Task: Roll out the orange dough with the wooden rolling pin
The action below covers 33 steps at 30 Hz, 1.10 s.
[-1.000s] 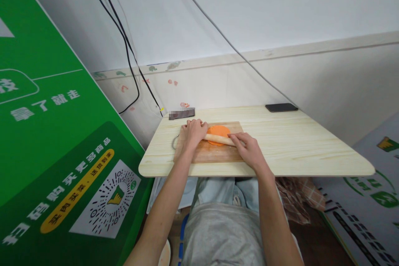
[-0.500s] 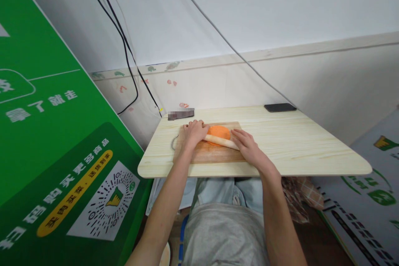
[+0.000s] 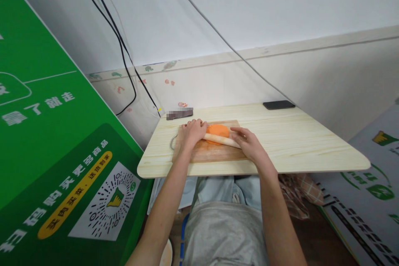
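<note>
A pale wooden rolling pin [image 3: 220, 140] lies across a flattened piece of orange dough [image 3: 218, 130] on a wooden cutting board [image 3: 207, 156]. My left hand [image 3: 193, 133] is on the pin's left end with its fingers bent over it. At the opposite end, my right hand [image 3: 249, 144] rests on the pin, its fingers curved and a little raised in front. Both ends of the pin are covered by my hands. The dough's far part shows beyond the pin, and a thin strip shows on the near side.
The board lies on a light wood-grain table [image 3: 299, 145]. A dark phone [image 3: 278, 104] sits at the back right, and a partly blurred dark object [image 3: 180, 113] at the back left. Cables [image 3: 123, 43] hang along the wall. A green panel [image 3: 62, 133] stands at the left.
The fingers of my right hand have lifted and parted slightly at the pin's right end. My left hand, the pin and the dough look nearly the same; the view has shifted a little.
</note>
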Each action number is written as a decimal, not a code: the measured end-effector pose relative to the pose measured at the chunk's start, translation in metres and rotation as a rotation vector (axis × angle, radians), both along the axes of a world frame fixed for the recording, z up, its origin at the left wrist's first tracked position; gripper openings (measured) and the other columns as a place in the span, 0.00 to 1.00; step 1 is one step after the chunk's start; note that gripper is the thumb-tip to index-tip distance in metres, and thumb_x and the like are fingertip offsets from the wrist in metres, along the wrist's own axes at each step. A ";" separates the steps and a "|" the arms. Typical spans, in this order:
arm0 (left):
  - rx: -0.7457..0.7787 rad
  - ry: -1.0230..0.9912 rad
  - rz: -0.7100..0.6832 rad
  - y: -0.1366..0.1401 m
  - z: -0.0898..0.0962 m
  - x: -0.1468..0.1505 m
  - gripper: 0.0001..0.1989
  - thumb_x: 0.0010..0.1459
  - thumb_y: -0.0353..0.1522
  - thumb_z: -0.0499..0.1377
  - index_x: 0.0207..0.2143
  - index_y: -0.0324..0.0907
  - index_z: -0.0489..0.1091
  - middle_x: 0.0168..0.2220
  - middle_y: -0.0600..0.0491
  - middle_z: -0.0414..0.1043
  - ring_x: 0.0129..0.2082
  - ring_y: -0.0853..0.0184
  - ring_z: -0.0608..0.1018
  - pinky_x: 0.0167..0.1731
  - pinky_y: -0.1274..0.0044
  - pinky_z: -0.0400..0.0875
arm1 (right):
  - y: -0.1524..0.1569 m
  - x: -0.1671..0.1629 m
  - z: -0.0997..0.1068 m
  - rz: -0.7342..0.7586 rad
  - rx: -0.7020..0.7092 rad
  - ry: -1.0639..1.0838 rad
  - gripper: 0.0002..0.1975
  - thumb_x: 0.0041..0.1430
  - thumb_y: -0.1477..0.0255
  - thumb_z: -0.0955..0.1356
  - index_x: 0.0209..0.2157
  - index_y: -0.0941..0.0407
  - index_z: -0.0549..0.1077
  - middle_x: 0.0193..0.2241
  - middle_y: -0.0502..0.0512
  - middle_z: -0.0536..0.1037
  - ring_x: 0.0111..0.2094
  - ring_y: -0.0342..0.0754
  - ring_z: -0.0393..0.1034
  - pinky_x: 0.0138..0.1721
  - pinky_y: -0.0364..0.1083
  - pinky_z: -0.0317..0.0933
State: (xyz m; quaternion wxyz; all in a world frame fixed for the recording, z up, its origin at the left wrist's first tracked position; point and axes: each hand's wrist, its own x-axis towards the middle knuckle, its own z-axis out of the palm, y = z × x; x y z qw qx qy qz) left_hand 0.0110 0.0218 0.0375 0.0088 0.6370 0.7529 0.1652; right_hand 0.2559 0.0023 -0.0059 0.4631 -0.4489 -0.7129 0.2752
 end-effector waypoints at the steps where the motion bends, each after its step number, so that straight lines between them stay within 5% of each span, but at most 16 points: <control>1: -0.008 0.005 0.004 0.000 0.001 0.000 0.21 0.74 0.42 0.50 0.46 0.48 0.82 0.54 0.41 0.83 0.57 0.48 0.81 0.59 0.56 0.67 | 0.002 -0.002 -0.002 -0.044 0.006 0.016 0.17 0.67 0.63 0.69 0.53 0.52 0.83 0.53 0.63 0.84 0.56 0.60 0.79 0.64 0.63 0.70; 5: -0.054 0.025 0.016 -0.002 0.004 0.002 0.23 0.75 0.43 0.47 0.49 0.48 0.81 0.56 0.42 0.83 0.58 0.49 0.80 0.60 0.57 0.67 | 0.006 -0.005 -0.004 -0.105 -0.008 -0.007 0.18 0.68 0.61 0.70 0.53 0.53 0.82 0.53 0.64 0.84 0.56 0.61 0.79 0.64 0.63 0.70; 17: -0.076 0.003 0.003 -0.004 0.006 0.002 0.22 0.74 0.43 0.49 0.53 0.48 0.80 0.59 0.44 0.81 0.62 0.50 0.78 0.62 0.58 0.64 | -0.004 0.009 0.002 0.134 -0.127 -0.113 0.25 0.64 0.52 0.75 0.57 0.49 0.81 0.60 0.60 0.81 0.63 0.61 0.74 0.67 0.62 0.66; 24: -0.066 -0.003 0.009 -0.004 0.005 0.002 0.22 0.74 0.43 0.48 0.52 0.48 0.80 0.59 0.44 0.81 0.62 0.50 0.77 0.63 0.57 0.64 | -0.019 0.010 0.011 0.180 -0.057 -0.310 0.25 0.63 0.51 0.75 0.57 0.46 0.82 0.64 0.58 0.78 0.68 0.63 0.67 0.72 0.64 0.58; 33: -0.048 0.008 0.020 -0.003 0.004 0.003 0.23 0.75 0.42 0.46 0.51 0.46 0.80 0.57 0.43 0.82 0.60 0.49 0.79 0.62 0.55 0.65 | -0.016 0.002 0.008 0.114 0.026 -0.165 0.18 0.70 0.56 0.70 0.54 0.49 0.85 0.58 0.58 0.83 0.61 0.59 0.77 0.67 0.57 0.67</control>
